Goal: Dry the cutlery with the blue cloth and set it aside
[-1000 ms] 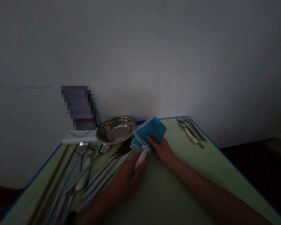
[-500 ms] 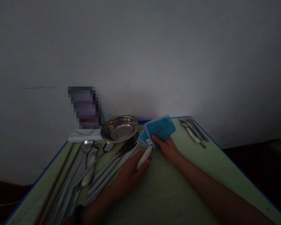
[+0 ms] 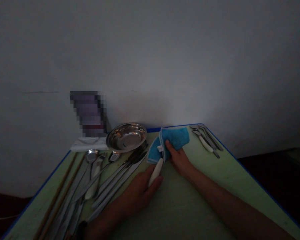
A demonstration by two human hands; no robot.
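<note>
Versus half a second ago: the blue cloth [image 3: 175,137] has changed shape in our grip. Its far flap sits flatter and lower, the near-left fold spreads wider, and the white tag [image 3: 160,148] now shows clear of the handle end it was crowding. The white-handled utensil [image 3: 155,172] has barely shifted. Bowl and loose cutlery: same layout, with only a slight shift of our view.

Labels: we see print on the tag, but it's too small to read. The standing panel [image 3: 88,113] at far left is pixelated — no text to be had there.

Pose: our left hand [image 3: 140,188] comes in from near left, fingers closed round the white handle, which tilts up toward the far right. Our right hand [image 3: 180,161] comes in from the right, pinching the cloth with the thumb on top; its fingers are mostly hidden behind. The utensil's other end is out of sight at the cloth, so we can't tell what kind it is. Both are held over the middle of the desk [image 3: 180,206].

Around us: the metal bowl [image 3: 126,138] is far, left of the cloth. Wooden chopsticks [image 3: 60,186] and long metal cutlery [image 3: 122,181] lie on the left — a small group with a white-handled fork [image 3: 206,144] lies far right, near the blue edge.
</note>
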